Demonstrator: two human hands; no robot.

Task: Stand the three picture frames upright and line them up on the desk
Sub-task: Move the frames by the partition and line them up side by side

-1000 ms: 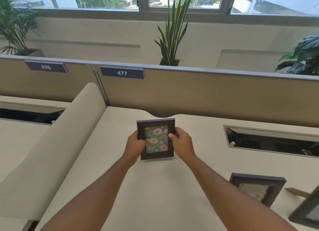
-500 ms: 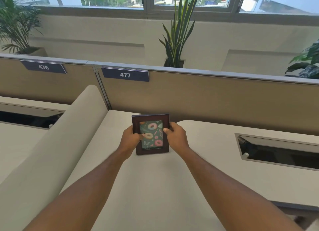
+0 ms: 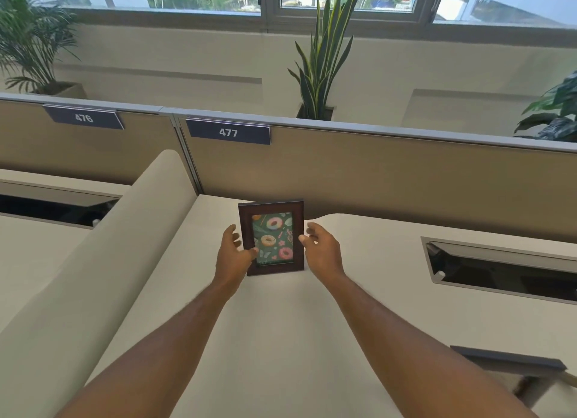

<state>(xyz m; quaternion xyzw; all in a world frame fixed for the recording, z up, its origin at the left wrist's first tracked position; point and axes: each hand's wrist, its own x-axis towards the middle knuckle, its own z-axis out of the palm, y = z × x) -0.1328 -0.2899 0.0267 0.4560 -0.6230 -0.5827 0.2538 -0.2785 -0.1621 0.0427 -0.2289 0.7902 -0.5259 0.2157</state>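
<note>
The doughnut-print frame [image 3: 271, 237] is standing upright on the cream desk [image 3: 281, 339], near the partition [image 3: 390, 180]; the left hand [image 3: 233, 255] is touching its left edge with loosened fingers; the right hand [image 3: 323, 250] is hovering open beside its right edge; a second frame [image 3: 512, 360] is showing at lower right; potted plants are lining the window sill behind.

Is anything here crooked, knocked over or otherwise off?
The doughnut-print frame stands upright on the desk, roughly straight, between the open left hand and right hand. A second frame at the lower right edge looks tipped down, not yet stood up.
</note>
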